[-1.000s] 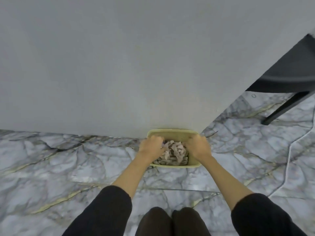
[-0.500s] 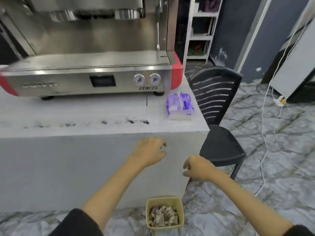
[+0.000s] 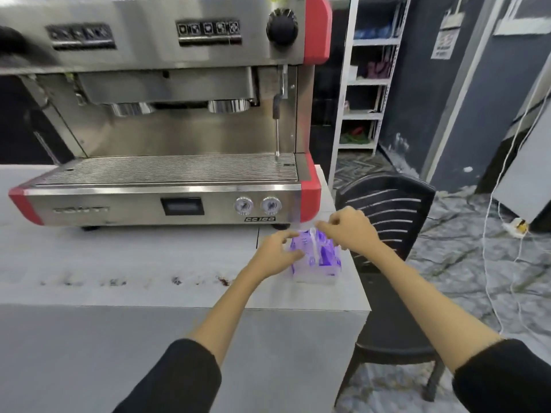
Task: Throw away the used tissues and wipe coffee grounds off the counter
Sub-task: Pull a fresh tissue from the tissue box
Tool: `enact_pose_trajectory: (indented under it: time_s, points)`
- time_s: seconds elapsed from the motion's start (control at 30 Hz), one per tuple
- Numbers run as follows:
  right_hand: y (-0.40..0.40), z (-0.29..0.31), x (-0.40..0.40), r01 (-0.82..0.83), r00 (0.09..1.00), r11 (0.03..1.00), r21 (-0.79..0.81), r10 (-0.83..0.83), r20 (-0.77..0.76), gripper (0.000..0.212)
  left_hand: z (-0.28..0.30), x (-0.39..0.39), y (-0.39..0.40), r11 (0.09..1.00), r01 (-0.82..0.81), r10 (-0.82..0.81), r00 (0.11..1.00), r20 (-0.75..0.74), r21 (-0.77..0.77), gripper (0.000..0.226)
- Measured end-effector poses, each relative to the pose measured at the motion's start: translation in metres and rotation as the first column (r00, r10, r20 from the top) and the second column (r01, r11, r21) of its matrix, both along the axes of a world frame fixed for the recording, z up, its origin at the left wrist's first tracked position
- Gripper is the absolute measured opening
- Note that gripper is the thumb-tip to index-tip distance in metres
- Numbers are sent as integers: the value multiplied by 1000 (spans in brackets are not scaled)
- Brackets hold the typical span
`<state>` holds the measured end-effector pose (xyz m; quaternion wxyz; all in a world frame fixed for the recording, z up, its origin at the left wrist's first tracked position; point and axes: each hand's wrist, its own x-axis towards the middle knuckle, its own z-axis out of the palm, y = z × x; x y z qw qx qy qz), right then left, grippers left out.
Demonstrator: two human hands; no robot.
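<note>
A purple tissue pack (image 3: 324,258) lies near the right end of the grey counter (image 3: 143,257). My left hand (image 3: 275,253) rests against the pack's left side with fingers curled on it. Over the top of the pack, my right hand (image 3: 350,231) pinches a white tissue (image 3: 313,244) that sticks up from the opening. Dark coffee grounds (image 3: 224,281) lie scattered in a line along the counter's front strip, running left from my left wrist. No bin is in view.
A steel and red espresso machine (image 3: 167,180) fills the back of the counter. A black plastic chair (image 3: 390,210) stands right of the counter's end. White cables (image 3: 489,248) hang over the marble floor at the right. White shelves (image 3: 368,84) stand behind.
My hands left the yellow bin on the floor, rose past the counter's front face and now sit on the tissue pack. The view swung up from the floor to the counter.
</note>
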<state>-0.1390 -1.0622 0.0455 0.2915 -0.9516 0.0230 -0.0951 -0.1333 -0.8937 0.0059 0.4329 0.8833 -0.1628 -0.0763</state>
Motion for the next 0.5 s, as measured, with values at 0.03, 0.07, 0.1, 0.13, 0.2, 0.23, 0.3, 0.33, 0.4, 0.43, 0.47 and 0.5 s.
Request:
enact_pose_trajectory:
  time_s: [0.03,0.07,0.1,0.13,0.2,0.23,0.3,0.33,0.4,0.43,0.47,0.5]
  points:
    - [1,-3,10,6,1000,1000,11,-6,-30,46,-7,6,-4,1000,-2,1,1000,-22,-31,48]
    - [3,-7,20,3,998,1000,13,-2,-69,47,-13,11,-7,998,-2,0,999,-38,-65,49]
    - [4,-10,27,-5,994,1000,0,5,-113,48,-19,14,-9,996,-6,1,999,-54,-94,50]
    - [5,-14,34,-21,988,999,-26,17,-153,48,-25,17,-10,992,-11,4,998,-62,-122,50]
    - [5,-20,43,-55,976,995,-83,36,-216,49,-34,21,-13,986,-11,2,999,-52,-166,52]
    - [5,-22,46,-67,969,993,-98,41,-244,49,-36,21,-14,984,-2,-6,999,-42,-177,53]
    - [3,-24,51,-97,956,990,-102,64,-287,43,-43,24,-16,985,40,-41,999,-5,-168,52]
    - [2,-25,53,-113,948,990,-86,81,-309,39,-45,25,-16,989,54,-52,999,17,-140,50]
    - [1,-25,56,-113,938,993,26,115,-327,29,-49,25,-16,999,28,-27,997,67,-21,47]
    - [1,-22,57,-101,939,988,115,133,-318,25,-51,24,-16,999,3,-8,996,85,54,49]
    - [-1,-19,57,-87,943,974,212,149,-298,23,-53,23,-16,992,-14,1,995,99,125,52]
    - [-2,-15,57,-70,946,951,302,159,-281,23,-55,21,-15,983,-20,1,994,105,180,55]
